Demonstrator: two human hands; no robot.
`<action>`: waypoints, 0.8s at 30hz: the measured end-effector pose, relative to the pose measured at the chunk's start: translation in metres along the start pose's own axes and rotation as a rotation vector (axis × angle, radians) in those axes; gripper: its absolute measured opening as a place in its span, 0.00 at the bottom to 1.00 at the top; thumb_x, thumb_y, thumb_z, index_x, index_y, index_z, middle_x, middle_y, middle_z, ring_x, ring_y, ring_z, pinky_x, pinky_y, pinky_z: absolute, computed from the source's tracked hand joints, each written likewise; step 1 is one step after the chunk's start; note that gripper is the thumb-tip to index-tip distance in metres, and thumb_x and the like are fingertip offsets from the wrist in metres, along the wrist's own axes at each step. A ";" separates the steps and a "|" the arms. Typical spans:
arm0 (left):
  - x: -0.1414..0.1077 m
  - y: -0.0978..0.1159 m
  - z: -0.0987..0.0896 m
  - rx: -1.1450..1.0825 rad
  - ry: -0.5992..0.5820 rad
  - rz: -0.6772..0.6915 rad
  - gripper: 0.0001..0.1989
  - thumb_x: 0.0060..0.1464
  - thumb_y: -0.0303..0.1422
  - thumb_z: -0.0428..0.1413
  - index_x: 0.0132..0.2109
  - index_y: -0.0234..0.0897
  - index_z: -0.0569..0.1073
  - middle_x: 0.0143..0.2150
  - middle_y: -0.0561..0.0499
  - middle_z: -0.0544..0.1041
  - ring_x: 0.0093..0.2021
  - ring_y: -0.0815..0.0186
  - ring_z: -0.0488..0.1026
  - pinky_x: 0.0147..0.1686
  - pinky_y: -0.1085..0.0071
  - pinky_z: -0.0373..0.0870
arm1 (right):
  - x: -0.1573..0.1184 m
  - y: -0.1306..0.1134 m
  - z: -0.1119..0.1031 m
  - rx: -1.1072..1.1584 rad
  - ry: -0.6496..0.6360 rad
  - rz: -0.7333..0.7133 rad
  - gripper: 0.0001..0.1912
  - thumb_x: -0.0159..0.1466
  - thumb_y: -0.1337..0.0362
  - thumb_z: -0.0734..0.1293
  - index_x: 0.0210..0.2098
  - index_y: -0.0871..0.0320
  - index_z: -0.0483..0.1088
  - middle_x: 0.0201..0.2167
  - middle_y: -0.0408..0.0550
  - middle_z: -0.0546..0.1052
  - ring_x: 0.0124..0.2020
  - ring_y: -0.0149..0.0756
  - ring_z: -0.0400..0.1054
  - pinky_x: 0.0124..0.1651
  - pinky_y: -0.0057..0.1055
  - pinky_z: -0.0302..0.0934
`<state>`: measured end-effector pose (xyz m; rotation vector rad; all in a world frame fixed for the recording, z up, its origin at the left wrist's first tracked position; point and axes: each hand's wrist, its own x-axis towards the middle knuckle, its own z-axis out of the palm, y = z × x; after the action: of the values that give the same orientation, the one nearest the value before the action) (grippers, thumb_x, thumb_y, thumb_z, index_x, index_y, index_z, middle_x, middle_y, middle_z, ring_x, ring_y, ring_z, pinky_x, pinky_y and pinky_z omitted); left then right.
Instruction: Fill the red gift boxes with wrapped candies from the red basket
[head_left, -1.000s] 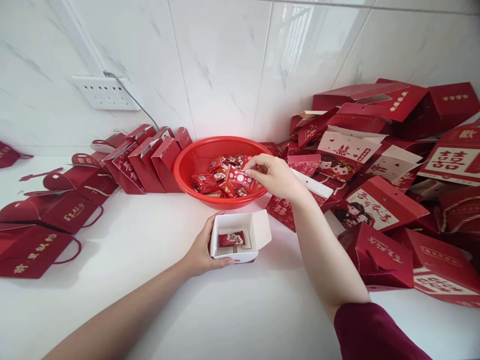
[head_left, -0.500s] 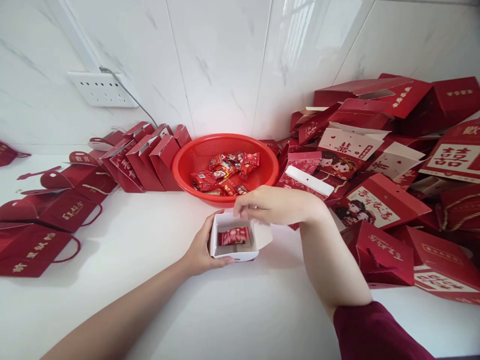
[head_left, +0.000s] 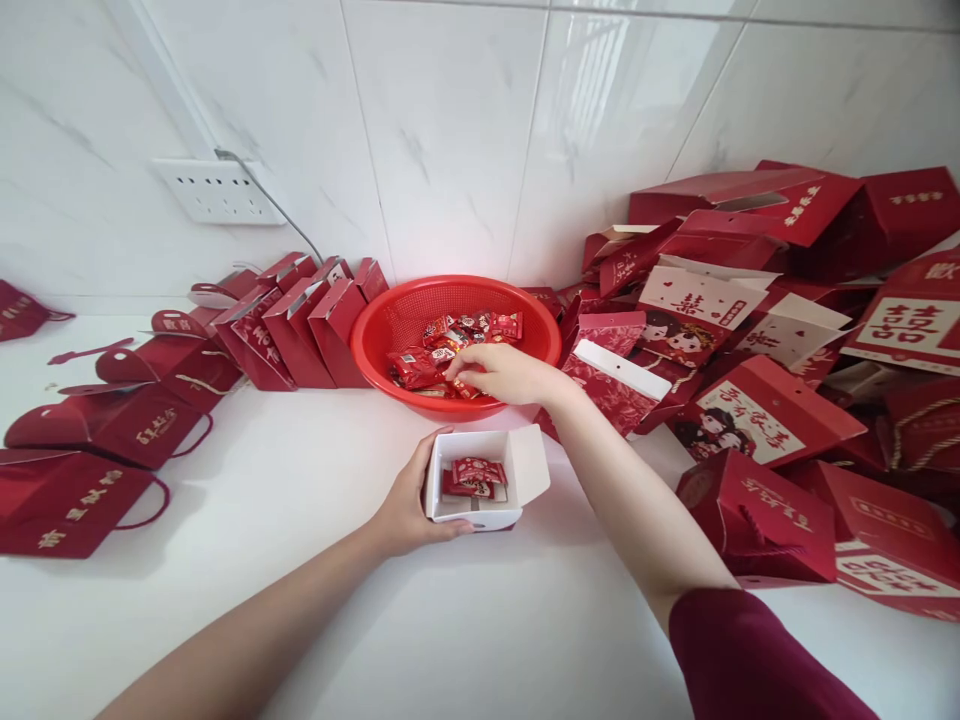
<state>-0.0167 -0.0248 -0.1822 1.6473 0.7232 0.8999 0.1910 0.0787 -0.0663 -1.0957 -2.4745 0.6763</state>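
Note:
My left hand (head_left: 411,505) is closed around the near-left side of a small box (head_left: 487,520) with a white inside, steadying it upright on the counter. The box's top is open and a white flap (head_left: 531,465) stands out to the right. Inside lie red wrapped candies (head_left: 478,472), at least two, one over another. My right hand (head_left: 501,372) is above the red plastic basket (head_left: 375,345), its bent fingers reaching down among the wrapped candies (head_left: 415,367). Thumb and forefinger look apart, and I see nothing held between them. The fingertips partly cover the candies below.
Folded red gift boxes (head_left: 142,432) with handles line the left side, and upright red boxes (head_left: 296,325) stand beside the basket. A large heap of red and white cartons (head_left: 750,415) fills the right. A socket strip (head_left: 217,190) with a cable is on the tiled wall.
My right hand has moved from over the small box up and away into the basket. Another candy now shows in the box. My left hand still holds the box.

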 end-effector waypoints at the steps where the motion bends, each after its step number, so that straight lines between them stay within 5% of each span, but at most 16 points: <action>1: 0.001 0.001 0.000 0.000 -0.001 0.006 0.51 0.43 0.38 0.69 0.68 0.41 0.49 0.63 0.38 0.63 0.61 0.47 0.66 0.60 0.53 0.65 | 0.012 -0.001 0.003 -0.043 -0.039 -0.008 0.15 0.69 0.70 0.58 0.49 0.61 0.73 0.51 0.50 0.78 0.51 0.35 0.71 0.55 0.31 0.61; 7: 0.000 0.002 -0.001 0.034 0.004 -0.001 0.51 0.43 0.40 0.69 0.68 0.41 0.50 0.64 0.39 0.62 0.63 0.47 0.64 0.62 0.52 0.63 | 0.075 -0.022 0.028 -0.202 -0.298 -0.014 0.15 0.67 0.65 0.63 0.51 0.49 0.77 0.57 0.42 0.76 0.59 0.38 0.67 0.60 0.29 0.58; 11: -0.001 0.002 -0.001 0.023 0.007 -0.004 0.52 0.43 0.41 0.69 0.68 0.41 0.50 0.64 0.39 0.63 0.62 0.46 0.65 0.61 0.52 0.64 | 0.090 -0.018 0.028 -0.435 -0.223 0.290 0.20 0.62 0.65 0.68 0.53 0.63 0.75 0.64 0.67 0.65 0.67 0.66 0.53 0.63 0.62 0.49; 14: -0.001 0.002 -0.002 0.019 0.001 -0.002 0.51 0.43 0.41 0.69 0.68 0.41 0.50 0.63 0.39 0.64 0.61 0.46 0.66 0.60 0.52 0.64 | 0.091 -0.005 0.015 -0.573 -0.117 0.477 0.24 0.64 0.69 0.63 0.59 0.71 0.69 0.63 0.78 0.62 0.67 0.74 0.49 0.59 0.75 0.41; 17: -0.001 0.002 -0.002 0.027 -0.004 -0.002 0.51 0.43 0.41 0.69 0.68 0.41 0.50 0.63 0.39 0.64 0.61 0.46 0.65 0.61 0.51 0.63 | 0.091 0.003 0.006 -0.589 -0.145 0.458 0.23 0.63 0.70 0.63 0.57 0.70 0.71 0.58 0.77 0.69 0.61 0.71 0.61 0.57 0.68 0.52; 22: -0.001 0.003 -0.002 0.021 -0.001 -0.008 0.51 0.43 0.40 0.69 0.68 0.41 0.51 0.63 0.39 0.63 0.62 0.46 0.65 0.60 0.51 0.63 | 0.095 0.001 0.024 -0.468 -0.331 0.135 0.21 0.62 0.65 0.66 0.54 0.52 0.74 0.56 0.52 0.75 0.56 0.43 0.70 0.57 0.33 0.61; 24: -0.001 0.004 -0.002 0.003 -0.010 -0.017 0.51 0.43 0.40 0.69 0.68 0.42 0.50 0.63 0.39 0.63 0.62 0.46 0.65 0.60 0.50 0.63 | 0.097 -0.001 0.033 -0.455 -0.364 0.087 0.21 0.61 0.64 0.68 0.53 0.49 0.75 0.57 0.49 0.75 0.56 0.43 0.69 0.57 0.34 0.61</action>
<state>-0.0185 -0.0256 -0.1787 1.6448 0.7309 0.8791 0.1127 0.1425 -0.0811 -1.3436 -3.0075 0.3634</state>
